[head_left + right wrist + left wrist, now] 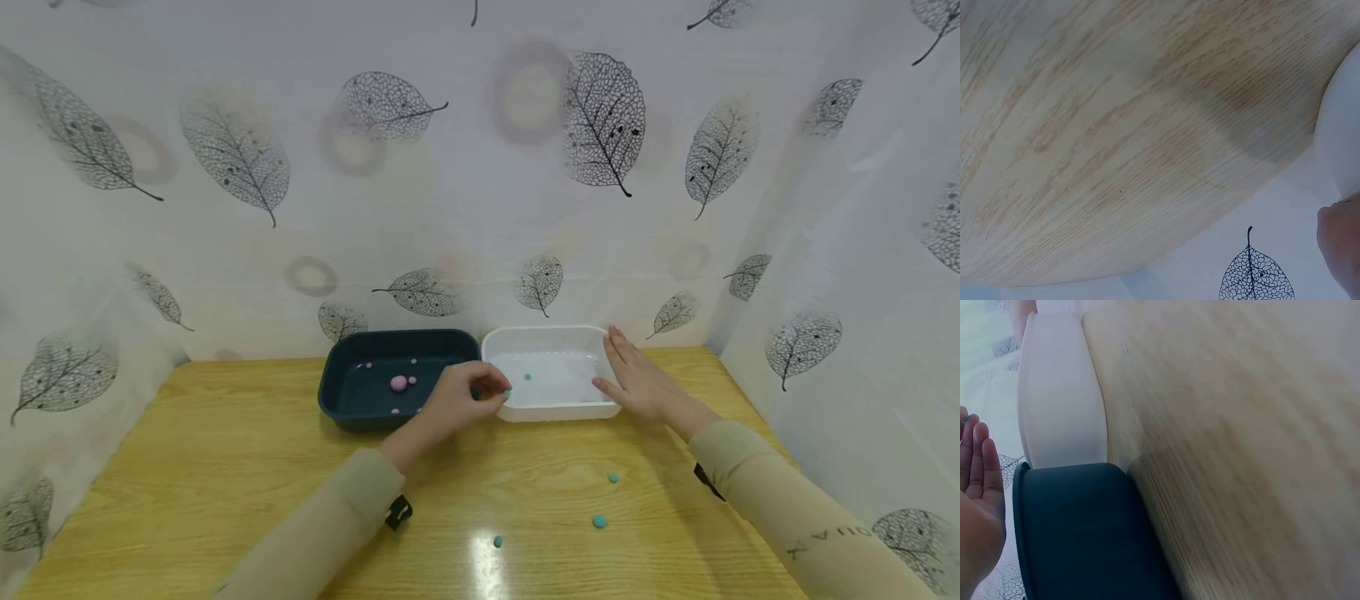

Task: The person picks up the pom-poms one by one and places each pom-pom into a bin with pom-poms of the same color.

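Note:
My left hand (462, 396) pinches a small teal ball (507, 393) between thumb and fingertips, over the near left rim of the white tray (558, 412). In the left wrist view that hand (979, 487) shows at the left edge, above the side of the tray. Inside the white tray lies another teal bead (528, 377). My right hand (637, 379) rests on the tray's right rim with its fingers extended. Little of the right hand (1341, 244) appears in the right wrist view.
A dark blue tray (352, 422) adjoins the white one on the left, holding a larger pink ball (398, 383) and several small pink ones. Three teal pieces lie on the wooden table (225, 475), among them a flattish one (599, 521). A leaf-patterned curtain (465, 208) hangs behind.

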Action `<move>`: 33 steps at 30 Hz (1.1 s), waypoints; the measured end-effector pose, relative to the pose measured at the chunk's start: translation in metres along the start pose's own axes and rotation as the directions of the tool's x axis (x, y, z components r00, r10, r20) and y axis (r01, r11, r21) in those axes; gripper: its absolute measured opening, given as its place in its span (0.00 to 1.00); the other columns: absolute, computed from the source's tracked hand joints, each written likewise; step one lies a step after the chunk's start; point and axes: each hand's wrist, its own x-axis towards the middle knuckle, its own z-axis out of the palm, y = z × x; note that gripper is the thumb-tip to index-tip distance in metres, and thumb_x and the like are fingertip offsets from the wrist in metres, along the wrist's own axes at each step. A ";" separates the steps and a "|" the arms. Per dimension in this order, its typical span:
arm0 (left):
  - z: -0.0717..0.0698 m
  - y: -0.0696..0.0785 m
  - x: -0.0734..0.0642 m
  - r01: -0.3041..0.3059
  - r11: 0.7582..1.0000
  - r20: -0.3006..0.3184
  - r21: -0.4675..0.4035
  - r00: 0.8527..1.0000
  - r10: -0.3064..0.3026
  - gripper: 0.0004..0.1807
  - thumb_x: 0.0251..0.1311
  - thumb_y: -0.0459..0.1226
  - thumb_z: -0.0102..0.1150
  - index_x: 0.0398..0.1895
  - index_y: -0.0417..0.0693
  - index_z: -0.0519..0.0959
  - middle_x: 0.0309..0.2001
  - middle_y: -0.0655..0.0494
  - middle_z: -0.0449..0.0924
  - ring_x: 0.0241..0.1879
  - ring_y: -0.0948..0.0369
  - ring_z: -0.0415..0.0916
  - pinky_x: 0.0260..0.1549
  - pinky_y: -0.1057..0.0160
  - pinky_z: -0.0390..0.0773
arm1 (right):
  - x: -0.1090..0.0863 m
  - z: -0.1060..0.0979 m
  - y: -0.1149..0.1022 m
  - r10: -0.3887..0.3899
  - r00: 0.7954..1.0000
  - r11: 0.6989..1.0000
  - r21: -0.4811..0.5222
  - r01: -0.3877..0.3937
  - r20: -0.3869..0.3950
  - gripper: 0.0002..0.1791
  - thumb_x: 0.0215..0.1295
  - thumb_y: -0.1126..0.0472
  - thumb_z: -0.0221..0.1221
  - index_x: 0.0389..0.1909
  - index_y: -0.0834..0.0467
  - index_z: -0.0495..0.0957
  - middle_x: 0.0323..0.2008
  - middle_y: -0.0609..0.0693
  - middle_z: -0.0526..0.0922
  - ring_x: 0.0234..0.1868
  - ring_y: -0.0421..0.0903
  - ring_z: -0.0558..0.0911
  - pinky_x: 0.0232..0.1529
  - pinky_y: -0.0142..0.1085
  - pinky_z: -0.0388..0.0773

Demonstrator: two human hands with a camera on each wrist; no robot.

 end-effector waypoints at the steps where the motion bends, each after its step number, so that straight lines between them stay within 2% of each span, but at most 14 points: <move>1: 0.000 -0.001 0.003 -0.004 1.000 -0.009 0.001 1.000 0.004 0.05 0.62 0.27 0.70 0.39 0.39 0.88 0.38 0.45 0.90 0.35 0.65 0.81 0.39 0.65 0.86 | 0.000 0.000 0.000 0.003 1.000 1.000 0.000 -0.003 0.002 0.49 0.85 0.41 0.43 0.82 0.75 0.37 0.85 0.69 0.30 0.86 0.68 0.37 0.85 0.63 0.43; 9: 0.002 -0.009 0.027 -0.017 0.999 -0.053 0.034 0.998 0.019 0.05 0.63 0.27 0.69 0.41 0.39 0.89 0.39 0.44 0.90 0.36 0.58 0.85 0.39 0.63 0.86 | 0.000 0.000 0.000 -0.020 0.999 1.000 0.010 0.020 -0.029 0.48 0.85 0.42 0.44 0.82 0.77 0.39 0.84 0.72 0.32 0.86 0.70 0.39 0.84 0.64 0.44; 14: 0.005 -0.015 0.041 0.047 0.998 -0.068 0.046 0.997 -0.044 0.06 0.65 0.29 0.69 0.43 0.40 0.89 0.40 0.44 0.91 0.37 0.57 0.86 0.39 0.70 0.83 | 0.000 -0.001 -0.001 -0.019 1.000 1.000 0.016 0.019 -0.021 0.49 0.85 0.42 0.45 0.82 0.76 0.39 0.85 0.72 0.33 0.86 0.70 0.39 0.84 0.65 0.44; 17: 0.006 -0.017 0.048 0.071 0.997 -0.078 0.032 0.995 -0.068 0.06 0.66 0.29 0.69 0.43 0.39 0.89 0.41 0.43 0.91 0.38 0.54 0.86 0.40 0.69 0.84 | 0.000 -0.001 -0.001 -0.013 1.000 1.000 0.015 0.013 -0.011 0.49 0.85 0.41 0.44 0.82 0.76 0.38 0.85 0.71 0.32 0.86 0.70 0.38 0.84 0.64 0.44; 21: 0.008 -0.019 0.054 0.084 0.995 -0.100 0.047 0.992 -0.079 0.06 0.66 0.29 0.69 0.43 0.38 0.89 0.40 0.42 0.91 0.40 0.51 0.87 0.40 0.67 0.85 | 0.000 -0.001 0.000 -0.005 1.000 1.000 0.007 0.005 -0.001 0.49 0.85 0.42 0.44 0.82 0.75 0.37 0.85 0.70 0.31 0.86 0.69 0.37 0.85 0.64 0.43; 33: 0.013 -0.029 0.062 0.131 0.987 -0.126 0.095 0.985 -0.119 0.07 0.67 0.31 0.70 0.45 0.37 0.89 0.40 0.44 0.91 0.39 0.51 0.86 0.38 0.65 0.85 | 0.000 -0.001 0.000 -0.010 1.000 1.000 0.012 0.010 -0.011 0.49 0.85 0.42 0.44 0.82 0.76 0.39 0.85 0.71 0.32 0.86 0.70 0.39 0.84 0.64 0.44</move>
